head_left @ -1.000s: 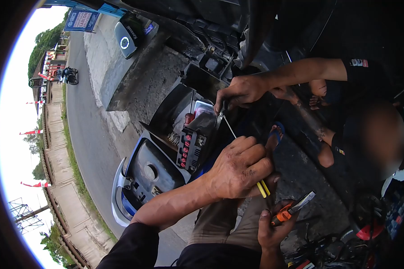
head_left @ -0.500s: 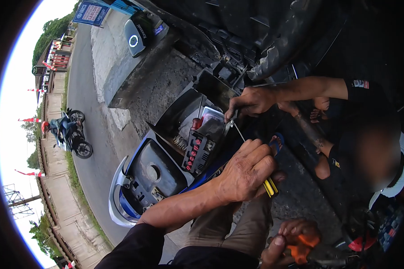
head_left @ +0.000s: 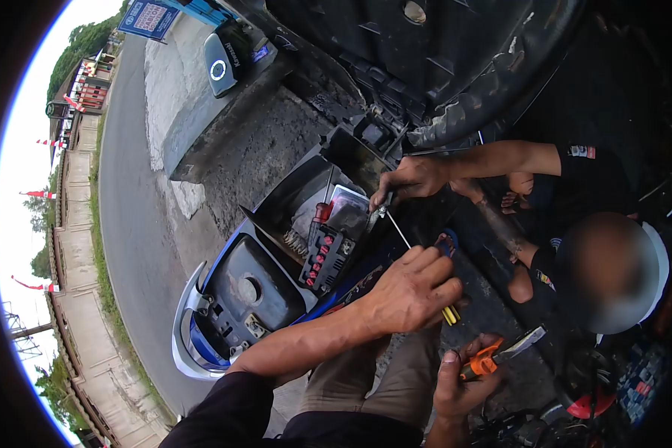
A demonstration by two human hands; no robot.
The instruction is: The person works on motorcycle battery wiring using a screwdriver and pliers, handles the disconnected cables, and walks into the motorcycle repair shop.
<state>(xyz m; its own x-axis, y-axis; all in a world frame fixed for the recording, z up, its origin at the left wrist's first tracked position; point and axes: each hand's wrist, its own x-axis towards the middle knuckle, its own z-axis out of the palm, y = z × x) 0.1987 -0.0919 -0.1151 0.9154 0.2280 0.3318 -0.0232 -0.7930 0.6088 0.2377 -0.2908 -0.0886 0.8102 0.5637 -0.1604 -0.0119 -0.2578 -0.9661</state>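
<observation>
Head view: a screwdriver is held up to a small metal part beside the open compartment.
The left hand (head_left: 418,290) curls around a yellow-handled screwdriver (head_left: 400,230), right of the compartment (head_left: 297,190), its shaft angled so the tip appears to meet the small metal part (head_left: 382,212) at the compartment's right edge. A co-worker's hand (head_left: 417,176) pinches that part, seemingly to steady it. The right hand (head_left: 463,387), below and right of the compartment, wraps an orange-handled tool (head_left: 481,364), blade outward, perhaps just keeping it handy. Inside the compartment sits a socket set (head_left: 323,259). Above and left of it, a dark case (head_left: 224,66) appears to read "Kawasaki"; farther off, a blue sign's (head_left: 148,19) print is too small to read.
</observation>
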